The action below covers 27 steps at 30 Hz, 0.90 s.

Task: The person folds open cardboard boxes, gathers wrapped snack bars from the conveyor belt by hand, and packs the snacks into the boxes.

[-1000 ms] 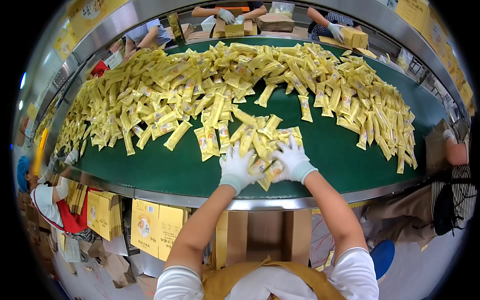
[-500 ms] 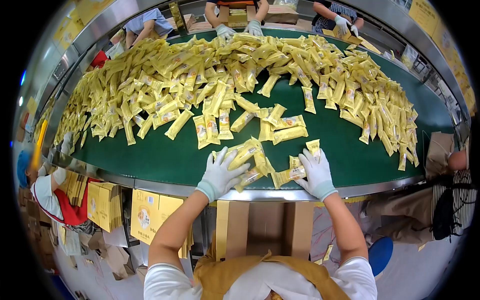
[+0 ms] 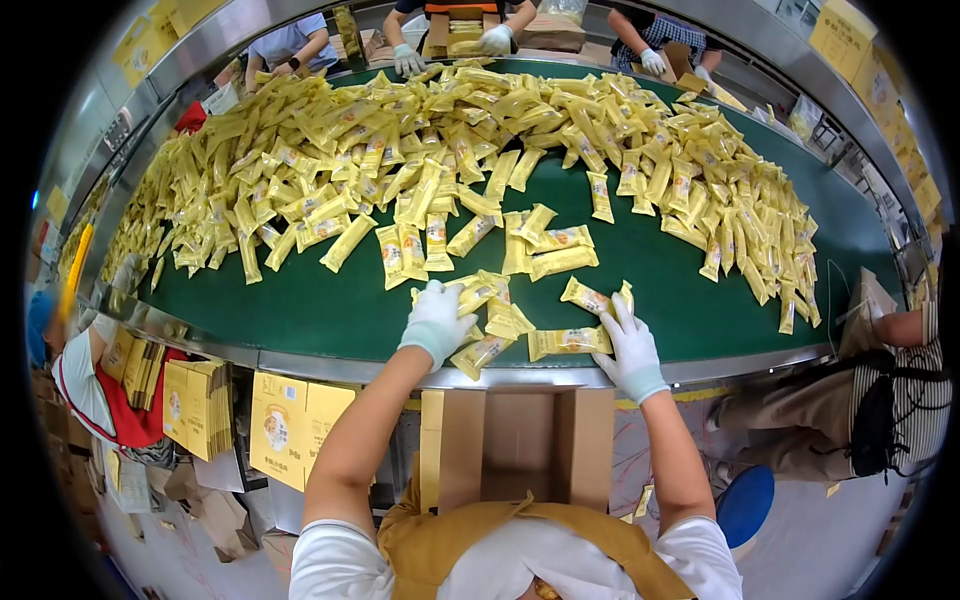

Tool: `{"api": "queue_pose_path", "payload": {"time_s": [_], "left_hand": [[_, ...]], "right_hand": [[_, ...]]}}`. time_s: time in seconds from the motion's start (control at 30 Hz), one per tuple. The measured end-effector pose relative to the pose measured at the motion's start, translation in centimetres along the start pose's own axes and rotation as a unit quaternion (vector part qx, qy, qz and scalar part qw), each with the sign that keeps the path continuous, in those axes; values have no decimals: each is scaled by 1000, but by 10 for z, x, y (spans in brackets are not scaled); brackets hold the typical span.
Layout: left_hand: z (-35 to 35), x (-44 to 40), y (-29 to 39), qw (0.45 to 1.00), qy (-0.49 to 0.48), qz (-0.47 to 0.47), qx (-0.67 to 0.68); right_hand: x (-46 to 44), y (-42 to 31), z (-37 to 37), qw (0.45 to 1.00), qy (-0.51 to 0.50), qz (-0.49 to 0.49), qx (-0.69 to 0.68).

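My left hand (image 3: 436,324), in a white glove, rests on a small cluster of yellow wrapped packets (image 3: 500,308) near the belt's front edge; its fingers are partly bent, and whether they grip a packet is unclear. My right hand (image 3: 633,350), also gloved, has its fingers apart at the ends of two packets: one lies flat (image 3: 567,343), the other is tilted above it (image 3: 586,297). A further packet end shows behind its fingertips. Several loose packets (image 3: 563,262) lie just beyond both hands on the green belt (image 3: 700,320).
A large heap of packets (image 3: 330,150) spans the belt's far side. An open carton (image 3: 520,445) stands below the metal edge (image 3: 500,378) before me. Flattened yellow boxes (image 3: 290,425) are at left. Co-workers' gloved hands (image 3: 495,40) are across the belt; other people stand left and right.
My left hand has moved slightly up over its cluster. My right hand stays near its packets, which have turned and spread slightly. Across the belt, co-workers' hands have shifted.
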State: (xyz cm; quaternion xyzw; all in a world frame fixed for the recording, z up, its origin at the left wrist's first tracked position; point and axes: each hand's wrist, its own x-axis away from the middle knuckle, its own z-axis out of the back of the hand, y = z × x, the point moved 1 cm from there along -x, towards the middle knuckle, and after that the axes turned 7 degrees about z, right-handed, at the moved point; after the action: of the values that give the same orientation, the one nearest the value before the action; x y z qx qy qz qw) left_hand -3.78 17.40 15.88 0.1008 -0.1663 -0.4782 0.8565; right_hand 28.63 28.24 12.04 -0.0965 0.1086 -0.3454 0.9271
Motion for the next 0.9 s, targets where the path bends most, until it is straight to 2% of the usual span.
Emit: {"api": "queue_pose_path", "payload": {"time_s": [0.07,0.13,0.23,0.27,0.33,0.4,0.5,0.6,0.7,0.77,0.83,0.87,0.9], "left_hand": [[17,15,-7,999,23,9,38],[26,29,-13,1000,2,4,13],[9,38,-18,999,-10,-10,-51],[-6,36,-22,997,-13,-10,-73],[-17,37,-26,996,17,-32,-85],[-18,37,-31,997,-19,1,-77],[-15,38,-45,995,-40,40,-83],[-12,47,-66,995,-11,55,-83],[-12,52,-71,993,-3,65,-99],[-10,56,-63,989,-10,73,-125],[-9,48,-68,991,-37,72,-102],[-7,46,-70,992,-49,73,-90],[-4,46,-68,995,-54,65,-56]], "right_hand": [[14,2,4,1000,2,12,-5],[24,-5,13,998,15,26,-47],[28,-5,0,977,127,-4,-171],[26,-8,-1,976,176,8,-131],[22,2,-10,976,175,-1,-131],[18,9,-14,973,175,-24,-151],[15,7,-14,955,237,-85,-154],[16,0,-5,955,271,-65,-104],[18,23,-18,976,200,-73,-56],[15,22,-15,984,128,-119,-26],[12,30,-12,988,83,-127,-6],[11,39,-12,984,91,-149,-32],[12,50,-17,976,161,-132,-71]]}}
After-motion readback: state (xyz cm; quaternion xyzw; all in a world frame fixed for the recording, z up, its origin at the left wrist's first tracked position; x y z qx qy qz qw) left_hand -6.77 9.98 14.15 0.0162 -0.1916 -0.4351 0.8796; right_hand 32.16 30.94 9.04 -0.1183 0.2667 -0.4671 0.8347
